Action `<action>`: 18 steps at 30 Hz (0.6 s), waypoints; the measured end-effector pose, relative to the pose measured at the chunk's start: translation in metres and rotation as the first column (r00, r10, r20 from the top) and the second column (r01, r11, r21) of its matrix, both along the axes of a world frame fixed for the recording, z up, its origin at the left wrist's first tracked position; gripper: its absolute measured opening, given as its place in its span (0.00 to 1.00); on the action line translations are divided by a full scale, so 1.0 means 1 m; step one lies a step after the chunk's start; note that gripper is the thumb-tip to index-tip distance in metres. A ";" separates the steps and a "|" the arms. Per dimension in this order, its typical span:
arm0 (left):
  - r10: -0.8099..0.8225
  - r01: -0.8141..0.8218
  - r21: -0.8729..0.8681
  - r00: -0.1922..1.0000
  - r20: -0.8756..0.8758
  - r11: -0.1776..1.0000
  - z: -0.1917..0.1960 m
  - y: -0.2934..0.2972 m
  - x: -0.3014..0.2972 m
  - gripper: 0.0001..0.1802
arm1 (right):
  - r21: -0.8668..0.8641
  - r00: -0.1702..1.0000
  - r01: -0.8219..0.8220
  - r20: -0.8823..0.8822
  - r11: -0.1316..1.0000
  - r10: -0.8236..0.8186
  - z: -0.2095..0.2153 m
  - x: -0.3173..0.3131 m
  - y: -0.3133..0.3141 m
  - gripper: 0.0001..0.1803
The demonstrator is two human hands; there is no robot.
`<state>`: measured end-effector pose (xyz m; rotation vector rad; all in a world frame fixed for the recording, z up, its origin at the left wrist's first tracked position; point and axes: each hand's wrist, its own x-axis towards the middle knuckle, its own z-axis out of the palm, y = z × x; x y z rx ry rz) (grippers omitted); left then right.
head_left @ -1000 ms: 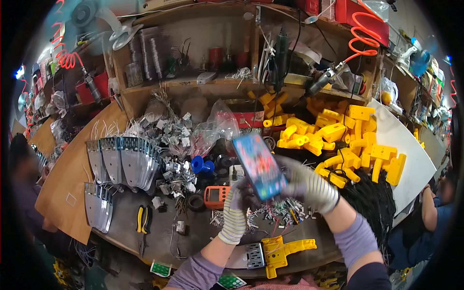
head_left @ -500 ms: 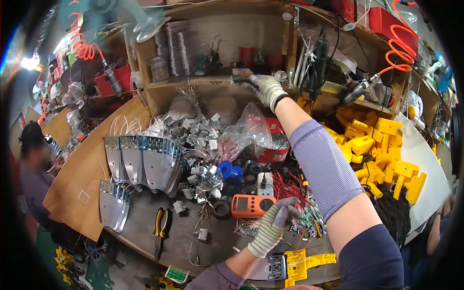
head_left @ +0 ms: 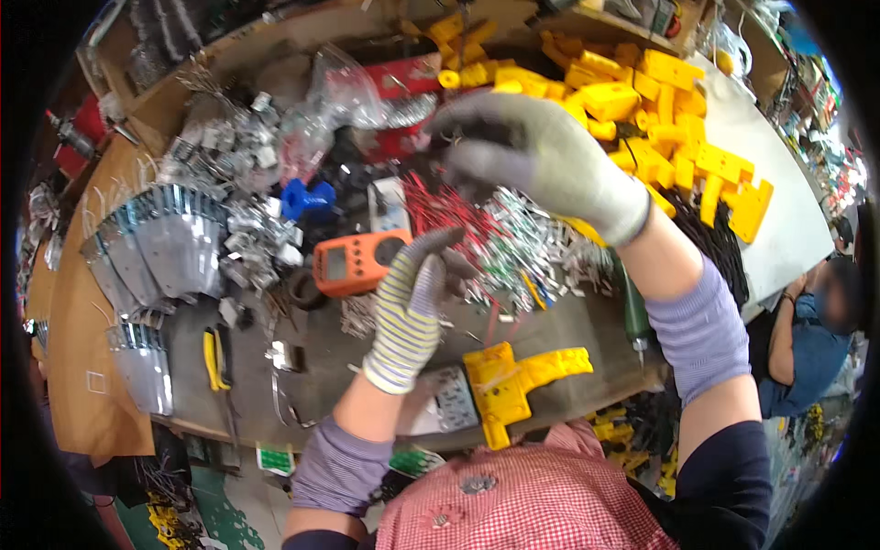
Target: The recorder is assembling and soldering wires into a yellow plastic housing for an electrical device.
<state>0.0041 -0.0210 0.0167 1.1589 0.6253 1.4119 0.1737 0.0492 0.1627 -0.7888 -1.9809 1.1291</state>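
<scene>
1. the right hand [head_left: 541,160] was up at the shelf a moment ago. now it has come back down and hangs over the pile of red wires [head_left: 449,215] and shiny metal bits [head_left: 541,247].
2. its fingers are bent and loose. i cannot tell if they pinch anything.
3. the left hand [head_left: 412,307], in a striped glove, has stayed low on the bench. its fingers curl at the edge of the wire pile, just beside the orange meter [head_left: 353,261]. i cannot tell if it holds a wire.
4. the phone from a second ago is gone from both hands.
5. so both hands are now back at the wires, which looks like picking or sorting.
6. a yellow plastic part [head_left: 518,376] lies near the bench edge [head_left: 302,367].
</scene>
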 end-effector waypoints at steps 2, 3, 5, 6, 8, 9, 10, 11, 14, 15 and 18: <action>0.052 -0.049 0.025 0.985 -0.164 0.999 0.010 -0.018 -0.001 0.17 | 0.381 0.965 0.026 0.231 0.924 -0.122 -0.018 0.046 -0.038 0.18; 0.097 -0.091 0.034 0.952 -0.290 0.995 0.018 -0.027 -0.005 0.18 | 0.287 0.931 0.057 0.330 0.956 -0.155 -0.019 0.064 -0.059 0.17; 0.267 -0.077 0.331 0.769 -0.581 0.941 0.013 -0.048 -0.024 0.20 | 0.211 0.883 0.145 0.413 0.967 -0.223 -0.045 0.104 -0.094 0.16; 0.231 -0.056 0.291 0.757 -0.611 0.955 0.017 -0.061 -0.027 0.21 | 0.150 0.869 0.242 0.406 0.958 -0.283 -0.053 0.118 -0.117 0.16; 0.250 0.001 0.320 0.623 -0.742 0.947 0.017 -0.085 -0.037 0.27 | 0.185 0.874 0.192 0.415 0.964 -0.254 -0.092 0.148 -0.145 0.23; 0.301 0.059 0.377 0.497 -0.814 0.924 0.014 -0.092 -0.043 0.32 | 0.307 0.872 0.119 0.423 0.944 -0.247 -0.108 0.155 -0.154 0.26; 0.256 0.107 0.315 0.373 -0.892 0.943 0.013 -0.100 -0.046 0.44 | 0.282 0.850 0.097 0.476 0.954 -0.227 -0.113 0.148 -0.158 0.28; 0.229 0.150 0.276 0.271 -0.935 0.949 0.013 -0.108 -0.046 0.49 | 0.258 0.824 0.078 0.527 0.963 -0.208 -0.117 0.138 -0.161 0.30; 0.165 0.133 0.171 0.054 -0.985 0.976 -0.004 -0.123 -0.045 0.50 | 0.217 0.846 0.107 0.493 0.970 -0.204 -0.143 0.125 -0.167 0.30; 0.161 0.129 0.166 0.049 -0.986 0.978 -0.004 -0.124 -0.045 0.50 | 0.172 0.860 0.139 0.468 0.975 -0.205 -0.148 0.122 -0.167 0.30; 0.161 0.083 0.178 0.181 -0.970 0.981 0.004 -0.125 -0.039 0.42 | 0.235 0.862 0.120 0.457 0.965 -0.219 -0.143 0.119 -0.163 0.25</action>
